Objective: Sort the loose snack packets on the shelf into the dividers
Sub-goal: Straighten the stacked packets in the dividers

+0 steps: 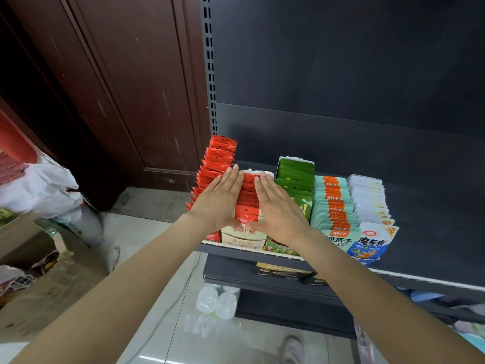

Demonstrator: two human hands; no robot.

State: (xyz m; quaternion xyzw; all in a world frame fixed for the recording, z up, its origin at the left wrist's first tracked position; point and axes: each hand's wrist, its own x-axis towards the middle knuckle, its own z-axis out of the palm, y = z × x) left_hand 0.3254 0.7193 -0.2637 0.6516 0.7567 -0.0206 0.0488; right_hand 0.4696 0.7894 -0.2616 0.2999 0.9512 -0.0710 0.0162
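Note:
Five rows of snack packets stand upright on the dark shelf (433, 245). From left: red packets (219, 157), red-and-cream packets (248, 191) in a white divider box, green packets (295, 174), teal-and-orange packets (333, 203), white-and-blue packets (371, 206). My left hand (219, 203) lies flat with straight fingers along the left side of the red-and-cream row, over the red row. My right hand (279, 208) lies flat on that row's right side, partly covering the green row. The two hands flank the row, thumbs near its front packet.
A dark back panel and slotted upright (210, 74) stand behind the shelf. A lower shelf holds a dark box (283, 271). On the floor are plastic-wrapped bottles (217, 303), cardboard boxes (39, 271) and a white bag (44, 190) at left, by a brown door.

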